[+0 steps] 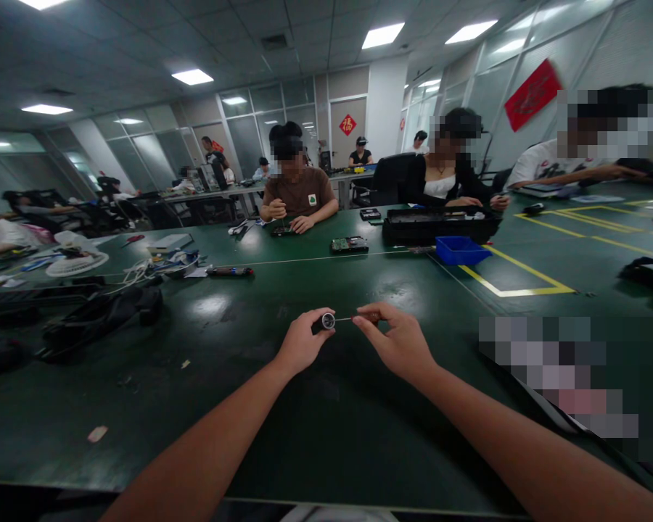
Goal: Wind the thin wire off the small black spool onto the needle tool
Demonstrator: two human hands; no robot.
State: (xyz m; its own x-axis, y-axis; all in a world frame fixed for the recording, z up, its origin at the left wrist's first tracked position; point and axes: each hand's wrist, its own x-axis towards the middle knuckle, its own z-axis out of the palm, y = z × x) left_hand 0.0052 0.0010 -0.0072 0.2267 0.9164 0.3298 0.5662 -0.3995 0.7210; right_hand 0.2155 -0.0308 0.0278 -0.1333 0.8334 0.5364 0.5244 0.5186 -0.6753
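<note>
Above the middle of the green table, my left hand (302,341) is closed around a dark cylindrical part (327,321) with a silvery ring at its end. That round end faces me. My right hand (395,339) grips a screwdriver (344,319) whose handle is mostly covered by my fingers. Its thin metal shaft points left, and the tip lies at the edge of the cylindrical part. Whether the tip touches it or sits inside an opening, I cannot tell.
A blue bin (461,251) stands by a long black casing (440,226). A circuit-board device (349,245) lies ahead, and a pen-like tool (229,271) farther left. Cables (141,270) and black parts (103,315) cover the left side. A co-worker (299,192) sits opposite.
</note>
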